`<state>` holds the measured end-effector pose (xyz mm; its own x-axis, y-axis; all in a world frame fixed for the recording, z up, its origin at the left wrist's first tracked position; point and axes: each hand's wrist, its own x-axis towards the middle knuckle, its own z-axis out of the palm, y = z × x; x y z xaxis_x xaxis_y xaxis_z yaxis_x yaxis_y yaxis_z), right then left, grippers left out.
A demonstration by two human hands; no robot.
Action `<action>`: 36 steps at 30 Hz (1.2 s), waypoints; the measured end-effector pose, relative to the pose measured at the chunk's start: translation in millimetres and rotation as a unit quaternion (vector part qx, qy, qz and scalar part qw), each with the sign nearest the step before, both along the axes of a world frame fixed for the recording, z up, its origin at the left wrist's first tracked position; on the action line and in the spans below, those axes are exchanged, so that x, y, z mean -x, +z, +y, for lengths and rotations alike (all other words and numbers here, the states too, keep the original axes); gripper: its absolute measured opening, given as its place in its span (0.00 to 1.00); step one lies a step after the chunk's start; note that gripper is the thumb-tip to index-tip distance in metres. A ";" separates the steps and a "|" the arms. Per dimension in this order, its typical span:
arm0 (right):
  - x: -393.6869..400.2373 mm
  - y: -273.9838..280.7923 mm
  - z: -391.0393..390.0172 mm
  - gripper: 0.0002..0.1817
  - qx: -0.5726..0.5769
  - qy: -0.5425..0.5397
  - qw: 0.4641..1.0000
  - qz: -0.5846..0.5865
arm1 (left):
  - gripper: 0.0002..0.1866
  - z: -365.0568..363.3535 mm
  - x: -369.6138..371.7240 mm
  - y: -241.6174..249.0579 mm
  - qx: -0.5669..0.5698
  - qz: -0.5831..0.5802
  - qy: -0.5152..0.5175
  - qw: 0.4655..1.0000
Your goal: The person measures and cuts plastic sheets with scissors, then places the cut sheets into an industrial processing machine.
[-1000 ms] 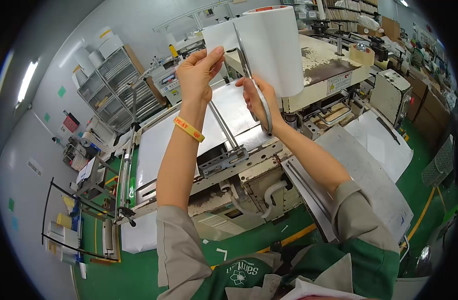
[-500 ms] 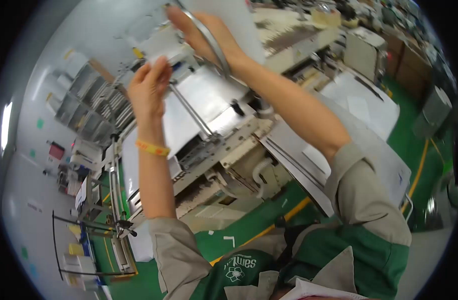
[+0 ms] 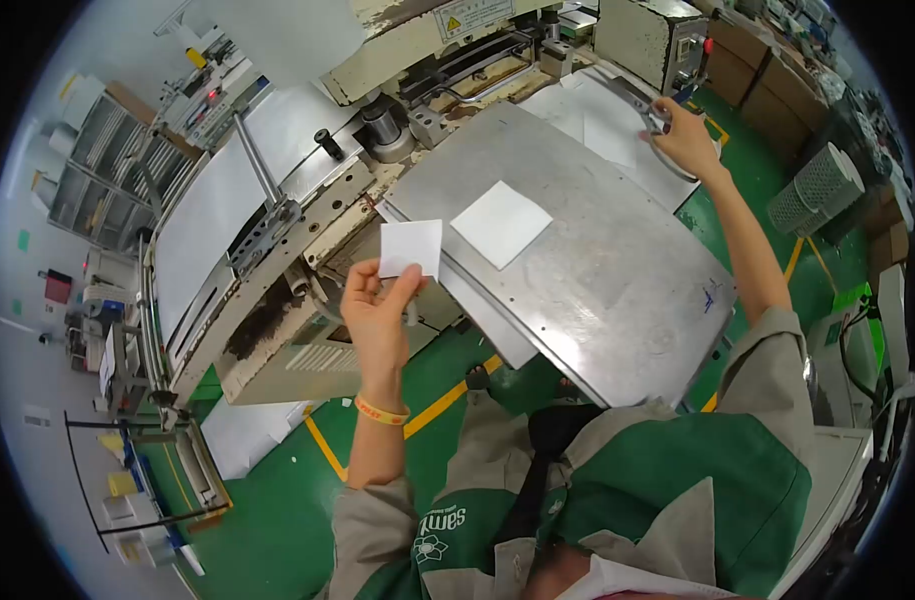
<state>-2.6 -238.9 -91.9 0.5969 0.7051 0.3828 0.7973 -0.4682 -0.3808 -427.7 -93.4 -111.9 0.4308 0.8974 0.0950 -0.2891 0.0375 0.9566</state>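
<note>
Your left hand [image 3: 379,315] is pinching a small white square sheet [image 3: 411,247] between thumb and fingers, center of frame. Your right hand [image 3: 687,140], upper right, has its fingers at the metal scissors [image 3: 667,161]; can't tell whether they're gripped or let go. Scissors are over the white sheets [image 3: 602,125] beyond your metal desk [image 3: 617,270]. Larger white square [image 3: 501,224] lies flat on the desk, just right of your pinched sheet. Machine [image 3: 307,235] runs along the left.

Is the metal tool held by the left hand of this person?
No, the left hand pinches a small white square, while the metal tool is in the right hand.
</note>
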 end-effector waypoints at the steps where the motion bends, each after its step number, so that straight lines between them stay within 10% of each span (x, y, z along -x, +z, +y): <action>1: -7.4 -5.4 -2.1 0.28 -0.015 0.010 0.999 -0.041 | 0.14 -15.0 -10.9 1.2 0.020 -0.004 0.011 1.000; 10: -75.7 -19.2 16.4 0.30 0.187 0.026 0.981 0.032 | 0.15 -71.4 -58.0 0.1 0.056 -0.009 0.062 0.996; 13: -17.7 22.4 5.0 0.24 0.161 -0.015 0.959 -0.233 | 0.12 -77.0 -69.9 0.3 0.087 -0.055 0.084 0.991; 15: 2.7 27.9 19.1 0.18 -0.015 0.163 0.985 -0.047 | 0.12 -83.4 -77.8 3.2 0.102 -0.084 0.081 0.988; 19: 99.9 21.9 41.8 0.19 0.076 0.378 0.845 0.370 | 0.12 -87.8 -90.1 2.4 0.125 -0.124 0.064 0.982; 28: 130.1 13.7 77.9 0.11 0.133 0.386 0.790 0.457 | 0.22 -93.5 -79.8 1.1 0.152 -0.098 0.037 0.983; 36: 125.7 17.2 93.4 0.12 0.201 0.385 0.761 0.482 | 0.12 -77.4 -58.8 -12.3 -0.186 0.161 0.198 0.949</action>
